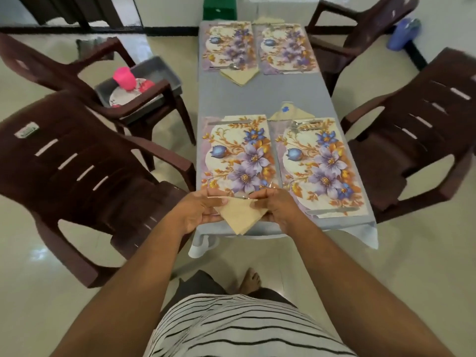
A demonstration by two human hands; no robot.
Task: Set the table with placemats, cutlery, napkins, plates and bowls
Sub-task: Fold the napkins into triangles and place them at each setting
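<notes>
A person stands at the near end of a long worktop [262, 99] covered with a smooth, pale blue-grey cloth. Both hands hold one cream cloth napkin [240, 213], folded into a triangle with its point aimed down over the near edge. The left hand [199, 211] grips the napkin's left corner, fingers curled round it. The right hand [277, 208] pinches the right corner. The napkin lies at the bottom edge of the near left placemat [238, 153].

Four flat, shiny placemats lie on the cloth, each a rectangle with purple and blue flowers and orange leaves. The near right placemat [319, 163] is just beside the near left one. The far left placemat [229, 45] and far right placemat [287, 47] sit side by side at the far end.

A thin metal knife [332, 211] lies on the bottom edge of the near right placemat. Silver cutlery [304, 124] lies at its top edge, next to another folded napkin [289, 113] with a blue flower on it. A third folded napkin [240, 74] sits below the far left placemat.

Dark brown plastic chairs with slots in their backs stand around. One chair on the left [85, 65] carries a grey tray [171, 73] with a flowery plate [121, 92] and a pink cup [124, 78].
</notes>
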